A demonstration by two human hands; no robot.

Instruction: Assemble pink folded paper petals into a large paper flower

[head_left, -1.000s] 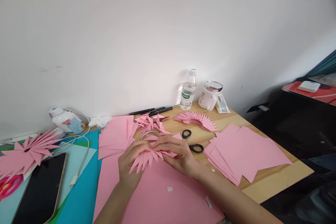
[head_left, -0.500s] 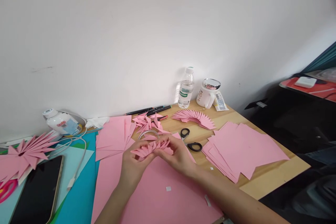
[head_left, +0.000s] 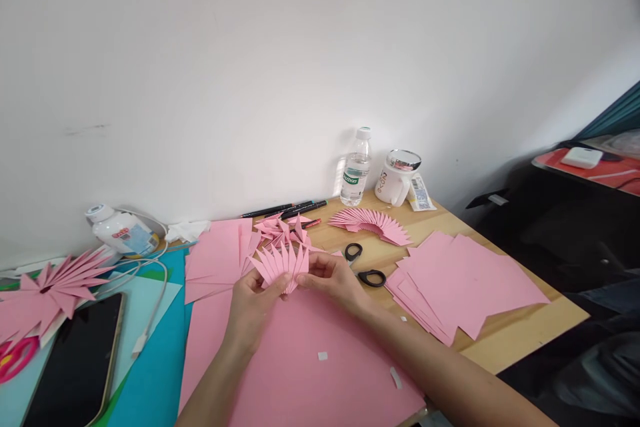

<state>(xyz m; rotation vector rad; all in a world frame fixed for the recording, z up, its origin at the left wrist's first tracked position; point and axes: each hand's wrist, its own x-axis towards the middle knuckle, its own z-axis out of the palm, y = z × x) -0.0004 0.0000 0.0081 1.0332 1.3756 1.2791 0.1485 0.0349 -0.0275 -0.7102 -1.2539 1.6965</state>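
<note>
Both hands hold a small fan of folded pink paper points (head_left: 283, 260) upright above a large pink sheet (head_left: 300, 367). My left hand (head_left: 253, 310) pinches the fan's base from the left, fingers closed. On its right side, my right hand (head_left: 333, 280) grips it with thumb and fingers pressed together. The fan's tips point up and away from me. Black-handled scissors (head_left: 365, 267) lie just right of my right hand.
Stacked pink squares (head_left: 470, 280) lie right, a curved fan of folded pieces (head_left: 373, 223) behind the scissors. Water bottle (head_left: 356, 170) and white mug (head_left: 397, 180) stand by the wall, with markers (head_left: 285, 210). At left lie a phone (head_left: 75, 360), a cable (head_left: 150, 307), a white bottle (head_left: 120, 230) and a pink paper flower (head_left: 45, 283).
The paper fan was turned from tips pointing down toward me to tips pointing up, and lifted slightly. Both hands moved a little away from me with it.
</note>
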